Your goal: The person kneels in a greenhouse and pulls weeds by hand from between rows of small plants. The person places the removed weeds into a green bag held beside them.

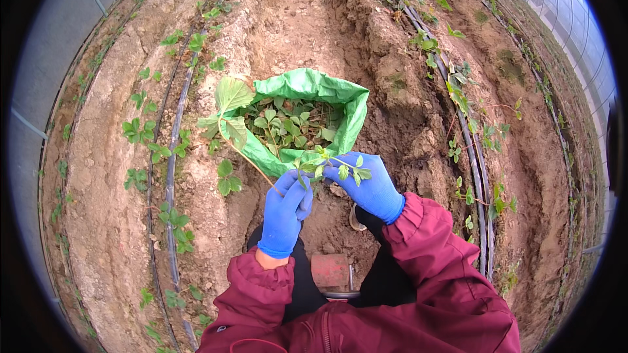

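My left hand (287, 206), in a blue glove, pinches the stalk of a large strawberry leaf (233, 95) that reaches up over the left rim of a green plastic sack (357, 108). Between the fingertips of both hands is a small leafy green sprig (321, 161), in front of the sack's near rim. My right hand (368, 186), gloved in blue too, holds the sprig from the right side, its leaves hanging over the fingers. Inside the open sack lie picked leaves and stems (289, 125).
Drip hoses (171, 176) run along the soil ridge at left, beside small strawberry plants (139, 131). More black hoses (473, 157) and plants line the right ridge. A red object (329, 270) with a metal rod is between my legs. Greenhouse film (59, 24) borders the left.
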`<state>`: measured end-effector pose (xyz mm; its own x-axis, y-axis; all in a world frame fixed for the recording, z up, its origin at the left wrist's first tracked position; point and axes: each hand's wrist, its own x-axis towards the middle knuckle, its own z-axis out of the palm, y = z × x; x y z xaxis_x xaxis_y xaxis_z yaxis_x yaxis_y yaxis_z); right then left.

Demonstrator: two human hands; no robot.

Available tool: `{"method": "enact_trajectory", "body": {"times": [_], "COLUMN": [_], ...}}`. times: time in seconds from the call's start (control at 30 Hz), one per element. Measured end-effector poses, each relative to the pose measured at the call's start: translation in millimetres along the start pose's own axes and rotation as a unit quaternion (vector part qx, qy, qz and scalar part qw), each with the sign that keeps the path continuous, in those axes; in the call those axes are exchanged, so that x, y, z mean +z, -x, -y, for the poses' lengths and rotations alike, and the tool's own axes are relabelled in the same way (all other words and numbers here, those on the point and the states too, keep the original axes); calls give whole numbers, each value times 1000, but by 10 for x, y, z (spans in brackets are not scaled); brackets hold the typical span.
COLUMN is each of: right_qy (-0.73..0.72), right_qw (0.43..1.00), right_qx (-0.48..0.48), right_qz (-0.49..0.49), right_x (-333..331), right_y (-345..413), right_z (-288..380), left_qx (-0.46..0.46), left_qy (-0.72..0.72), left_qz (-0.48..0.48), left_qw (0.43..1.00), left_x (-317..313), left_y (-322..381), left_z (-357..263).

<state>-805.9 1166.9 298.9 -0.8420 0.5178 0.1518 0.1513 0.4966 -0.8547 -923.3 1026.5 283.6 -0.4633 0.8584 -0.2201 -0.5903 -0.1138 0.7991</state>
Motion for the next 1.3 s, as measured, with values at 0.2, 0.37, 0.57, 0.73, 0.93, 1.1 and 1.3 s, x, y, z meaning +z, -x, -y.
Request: {"method": "enact_trajectory", "body": {"times": [0.2, 0.37, 0.57, 0.73, 0.93, 1.1, 1.3], "right_qy": [-205, -316, -333, -360, -342, -300, -116], "right_qw": [976, 942, 937, 927, 935, 951, 989], "right_qx": [74, 98, 86, 74, 53, 55, 81], "right_qz": [27, 49, 60, 79, 74, 55, 47], "right_x": [-17, -78, -123, -146, -129, -122, -60], "right_y": [-4, -36, -44, -67, -65, -81, -308], "right_z": [-39, -86, -113, -151, -151, -197, -421], "left_qx": [-10, -15, -10, -1, -33, -104, -27], "left_qy": [-31, -68, 38, 37, -56, -129, -77], "left_qz": [-23, -129, -101, -128, -180, -142, -25], "left_qw": [999, 989, 994, 991, 982, 976, 996], "left_x": [-30, -61, -250, -371, -521, -555, -797], "left_y": [-8, -44, -310, -714, -1419, -1424, -819], "left_z": [1, 89, 186, 312, 307, 278, 79]}}
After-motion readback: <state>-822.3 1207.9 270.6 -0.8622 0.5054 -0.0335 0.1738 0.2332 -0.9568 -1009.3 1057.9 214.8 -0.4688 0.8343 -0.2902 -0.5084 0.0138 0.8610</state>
